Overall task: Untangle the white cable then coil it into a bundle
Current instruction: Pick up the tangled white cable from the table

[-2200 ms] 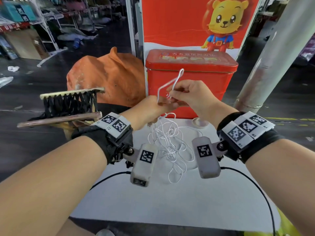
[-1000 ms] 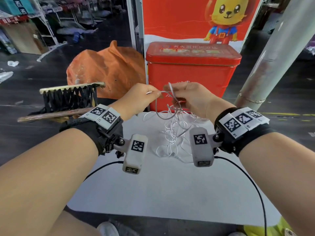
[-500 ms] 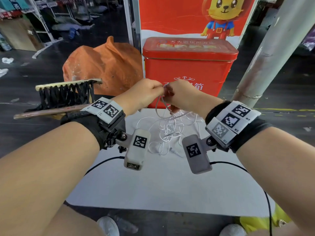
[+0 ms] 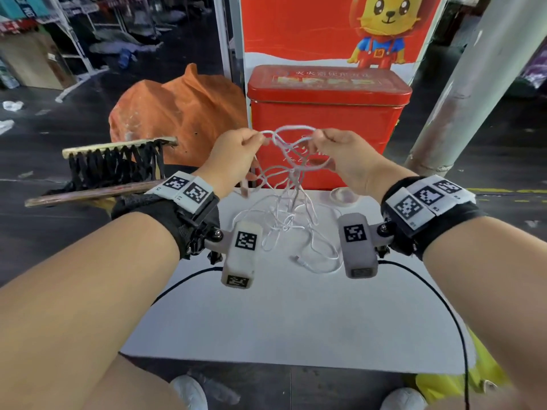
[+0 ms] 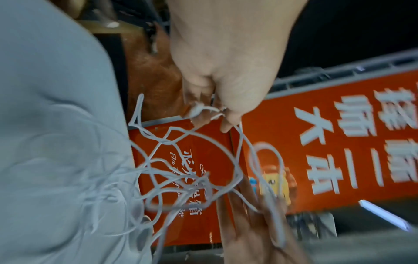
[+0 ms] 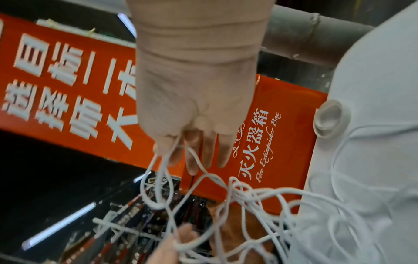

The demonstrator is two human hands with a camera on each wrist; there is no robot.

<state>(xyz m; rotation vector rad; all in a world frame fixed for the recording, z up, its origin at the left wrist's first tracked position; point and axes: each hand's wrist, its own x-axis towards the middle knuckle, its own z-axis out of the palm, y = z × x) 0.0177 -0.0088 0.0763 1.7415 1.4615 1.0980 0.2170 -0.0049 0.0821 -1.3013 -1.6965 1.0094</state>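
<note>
A thin white cable (image 4: 291, 202) hangs as a tangle of loops above the white table (image 4: 296, 321). Its lower loops and one connector end (image 4: 297, 258) lie on the tabletop. My left hand (image 4: 257, 140) pinches a strand at chest height in front of the red box. My right hand (image 4: 319, 137) pinches another strand a short way to the right, and a small loop arches between the two. In the left wrist view the left hand (image 5: 212, 110) grips the cable (image 5: 181, 169). In the right wrist view the right hand (image 6: 169, 150) pinches the cable (image 6: 226, 189) with thumb and forefinger; the other fingers are straight.
A red fire extinguisher box (image 4: 325, 113) stands at the table's far edge, and a small clear disc (image 4: 343, 196) lies before it. An orange sack (image 4: 177, 113) and a wooden rack with black lacing (image 4: 115, 164) sit at the left. A grey pillar (image 4: 473, 84) rises at the right.
Half a second ago both hands met at one point on the cable. They have drawn apart sideways, opening a loop between them and lifting the tangle.
</note>
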